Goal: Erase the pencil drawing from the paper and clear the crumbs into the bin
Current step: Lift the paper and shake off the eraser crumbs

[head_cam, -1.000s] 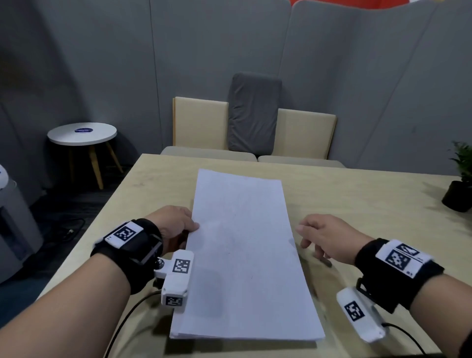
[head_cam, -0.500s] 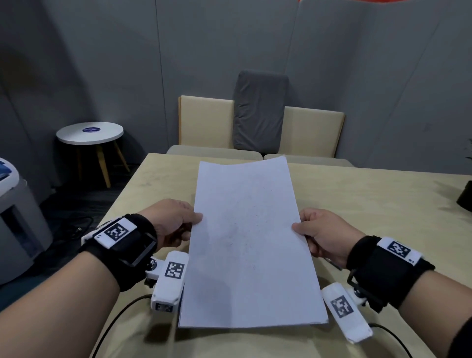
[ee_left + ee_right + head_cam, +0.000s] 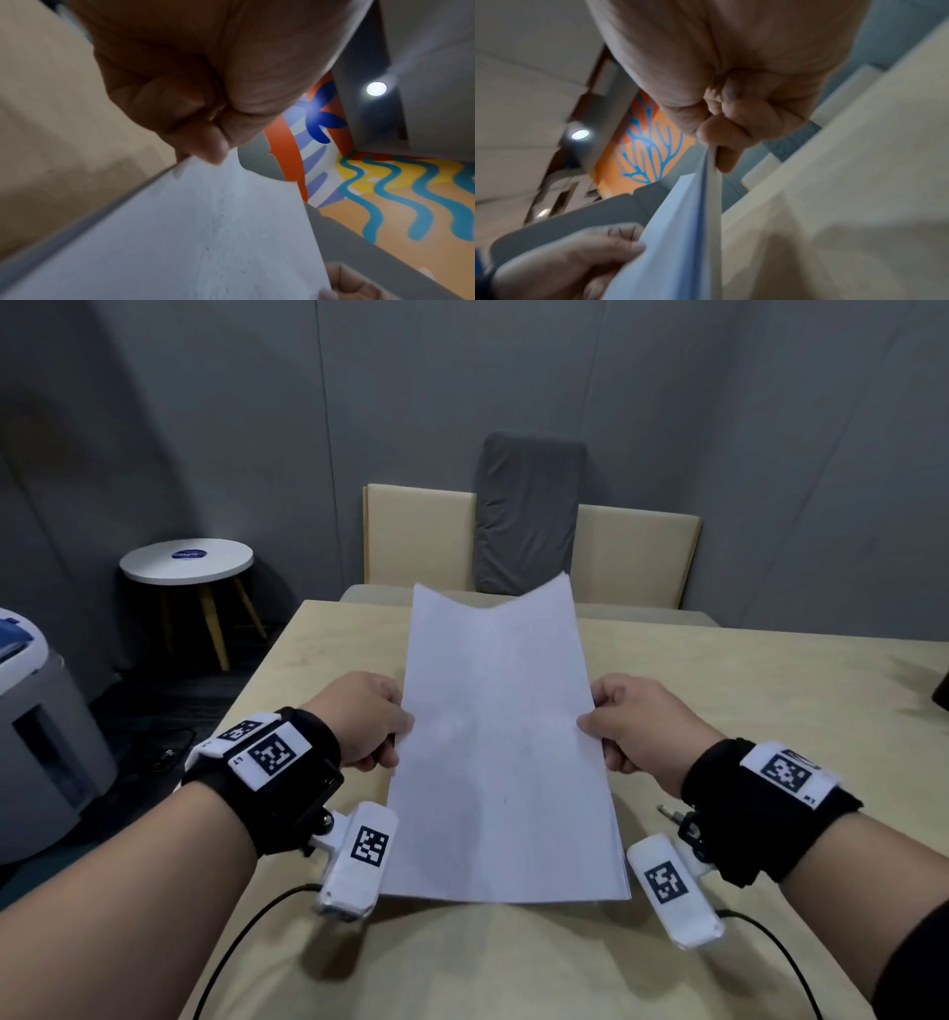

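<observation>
A white sheet of paper (image 3: 500,737) is held up off the wooden table (image 3: 770,690), bowed into a shallow trough along its length. My left hand (image 3: 398,724) pinches its left edge and my right hand (image 3: 590,726) pinches its right edge. Faint dark specks lie along the paper (image 3: 213,229) in the left wrist view, where my left hand (image 3: 205,156) pinches the edge. In the right wrist view the paper (image 3: 680,233) shows edge-on under my right hand (image 3: 712,146). No drawing lines show clearly.
A grey and white bin-like unit (image 3: 41,737) stands on the floor to the left of the table. A small round white side table (image 3: 187,562) is behind it. A bench with a grey cushion (image 3: 529,516) lies beyond the table's far edge. A small metal object (image 3: 667,811) lies near my right wrist.
My right hand moved to the paper's right edge and took hold of it. Both hands then lifted the sheet off the table and bowed it upward at the sides.
</observation>
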A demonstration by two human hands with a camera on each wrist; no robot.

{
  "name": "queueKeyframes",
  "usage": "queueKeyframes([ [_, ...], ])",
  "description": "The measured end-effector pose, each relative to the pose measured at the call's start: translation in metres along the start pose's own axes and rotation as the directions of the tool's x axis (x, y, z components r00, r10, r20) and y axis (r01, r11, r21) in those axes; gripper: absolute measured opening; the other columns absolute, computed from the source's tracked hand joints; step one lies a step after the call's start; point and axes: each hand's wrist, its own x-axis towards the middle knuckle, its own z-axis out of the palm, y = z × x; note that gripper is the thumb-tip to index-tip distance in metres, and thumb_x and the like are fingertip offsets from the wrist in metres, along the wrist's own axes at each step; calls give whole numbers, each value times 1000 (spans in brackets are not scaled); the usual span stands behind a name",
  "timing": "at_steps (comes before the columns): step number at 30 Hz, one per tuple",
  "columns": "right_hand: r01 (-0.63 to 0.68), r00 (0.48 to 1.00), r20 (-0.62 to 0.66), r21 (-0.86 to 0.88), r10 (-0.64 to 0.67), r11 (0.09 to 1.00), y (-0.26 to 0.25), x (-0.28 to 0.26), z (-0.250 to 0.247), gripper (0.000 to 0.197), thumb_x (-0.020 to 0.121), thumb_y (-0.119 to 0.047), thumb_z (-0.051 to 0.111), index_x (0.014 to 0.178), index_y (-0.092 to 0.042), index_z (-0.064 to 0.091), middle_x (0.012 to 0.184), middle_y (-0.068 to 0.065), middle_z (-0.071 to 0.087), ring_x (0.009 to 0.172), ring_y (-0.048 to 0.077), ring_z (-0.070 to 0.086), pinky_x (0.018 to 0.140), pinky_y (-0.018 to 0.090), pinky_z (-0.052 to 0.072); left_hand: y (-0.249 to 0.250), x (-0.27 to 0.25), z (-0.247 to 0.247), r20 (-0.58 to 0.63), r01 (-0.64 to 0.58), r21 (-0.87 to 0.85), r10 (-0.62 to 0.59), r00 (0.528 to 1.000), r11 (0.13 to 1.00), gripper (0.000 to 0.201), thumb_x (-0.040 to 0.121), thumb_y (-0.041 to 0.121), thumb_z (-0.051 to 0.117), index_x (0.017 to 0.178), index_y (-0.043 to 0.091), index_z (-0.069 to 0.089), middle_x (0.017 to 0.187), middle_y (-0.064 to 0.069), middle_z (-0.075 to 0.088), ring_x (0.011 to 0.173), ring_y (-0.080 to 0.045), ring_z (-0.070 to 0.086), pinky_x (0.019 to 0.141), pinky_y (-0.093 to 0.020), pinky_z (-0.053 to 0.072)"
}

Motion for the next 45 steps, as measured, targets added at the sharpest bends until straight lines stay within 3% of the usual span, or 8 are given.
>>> queueKeyframes([
  [3, 133, 988, -56, -137, -141, 982, -12, -1, 2, 7, 88, -4, 54, 85, -8, 59, 51, -2, 58, 42, 15, 53, 44, 24, 39, 7, 0, -2, -70, -79, 28, 81, 994, 996, 25, 85, -4, 52, 67, 10, 43, 42, -9, 53, 41, -23, 57, 40, -21, 31],
  [6, 214, 967, -90, -208, -237, 954, -17, -2, 5, 4, 89, -8, 54, 88, -7, 57, 63, 4, 59, 46, 16, 57, 47, 24, 43, 11, -1, -3, -131, -133, 46, 138, 982, 990, 24, 86, 1, 51, 67, 12, 41, 39, -7, 55, 47, -26, 59, 47, -25, 34],
  [12, 247, 947, -136, -276, -293, 929, -17, 0, 4, 5, 90, -15, 52, 87, -12, 55, 67, 4, 60, 50, 19, 65, 62, 40, 54, 23, -9, -5, -192, -204, 86, 217, 957, 975, 16, 92, 6, 48, 77, 10, 45, 56, -15, 59, 35, -11, 59, 42, -22, 39],
  [18, 274, 926, -174, -299, -334, 914, -19, -3, 5, 5, 92, -16, 52, 90, -12, 55, 71, -1, 59, 56, 21, 67, 52, 20, 45, 27, -12, -5, -238, -255, 116, 276, 931, 960, 12, 93, 8, 47, 86, -1, 49, 65, -22, 63, 37, -10, 62, 50, -29, 44],
  [25, 317, 904, -189, -307, -384, 898, -24, -10, 6, 5, 92, -16, 52, 90, -14, 56, 73, -2, 59, 56, 17, 67, 56, 27, 50, 27, -16, -5, -273, -313, 140, 341, 900, 939, 14, 95, 14, 49, 88, 2, 51, 61, -12, 62, 51, -19, 71, 63, -51, 60],
  [29, 336, 900, -175, -303, -399, 892, -25, -16, 7, 6, 93, -16, 52, 91, -18, 57, 73, -3, 61, 55, 13, 67, 62, 32, 54, 26, -20, -3, -295, -362, 160, 394, 870, 918, 19, 95, 14, 49, 77, 11, 49, 59, -4, 61, 52, -19, 70, 63, -48, 61],
  [34, 341, 899, -169, -310, -404, 887, -25, -23, 9, 6, 94, -16, 51, 92, -17, 57, 72, -4, 60, 56, 12, 68, 67, 35, 56, 24, -25, 0, -281, -387, 201, 431, 858, 900, 16, 97, 17, 48, 85, 9, 55, 69, -6, 66, 52, -15, 70, 65, -46, 60],
  [45, 330, 901, -168, -337, -401, 882, -20, -28, 8, 7, 95, -17, 51, 91, -17, 56, 74, 2, 63, 58, 11, 67, 60, 28, 51, 11, -27, 2, -290, -415, 197, 457, 841, 888, 16, 97, 19, 49, 82, 15, 54, 69, -2, 65, 54, -11, 69, 67, -47, 59],
])
